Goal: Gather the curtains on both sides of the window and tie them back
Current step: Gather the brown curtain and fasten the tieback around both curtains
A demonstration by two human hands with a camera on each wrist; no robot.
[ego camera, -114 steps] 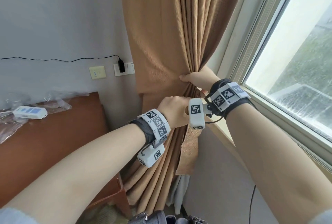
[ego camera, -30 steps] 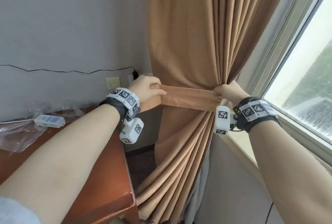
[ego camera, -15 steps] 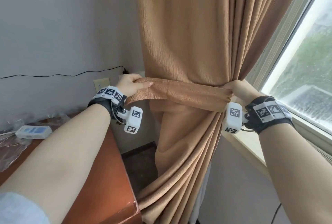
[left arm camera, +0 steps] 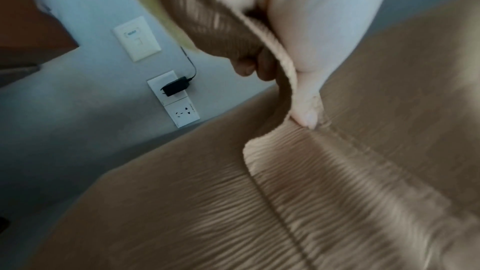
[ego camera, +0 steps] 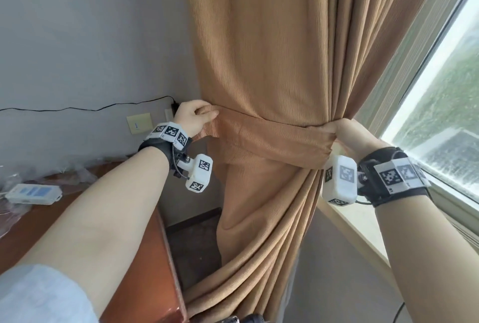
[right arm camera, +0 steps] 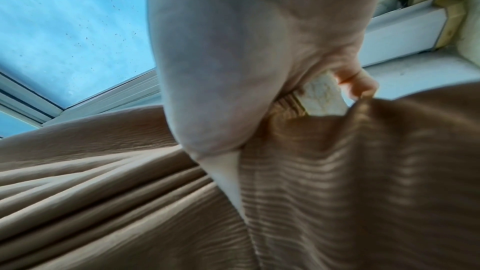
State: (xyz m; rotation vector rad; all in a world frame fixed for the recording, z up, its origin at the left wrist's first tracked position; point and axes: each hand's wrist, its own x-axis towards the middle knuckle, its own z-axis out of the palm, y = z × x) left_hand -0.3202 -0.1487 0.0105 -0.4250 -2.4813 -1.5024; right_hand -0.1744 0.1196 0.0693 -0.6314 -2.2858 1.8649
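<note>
A tan ribbed curtain (ego camera: pixel 272 45) hangs left of the window (ego camera: pixel 445 94), bunched at waist height. A matching fabric tie-back band (ego camera: pixel 264 138) stretches across its front. My left hand (ego camera: pixel 193 116) pinches the band's left end beside the wall; the thumb (left arm camera: pixel 309 114) presses on the ribbed band (left arm camera: pixel 298 182) in the left wrist view. My right hand (ego camera: pixel 344 132) grips the band's right end together with the gathered folds at the window side. In the right wrist view a pale patch (right arm camera: pixel 322 100) on the band shows between the right hand's fingers (right arm camera: pixel 361 83).
A brown wooden desk (ego camera: pixel 145 258) stands at lower left with a white device (ego camera: pixel 32 193) on it. Wall sockets with a black plug (left arm camera: pixel 176 87) and a cable sit behind my left hand. The window sill (ego camera: pixel 363 227) runs under my right wrist.
Since 3.8 s ago my left hand has drawn the band leftward across the curtain's front. In the last second it moved a little further toward the wall; my right hand kept its grip.
</note>
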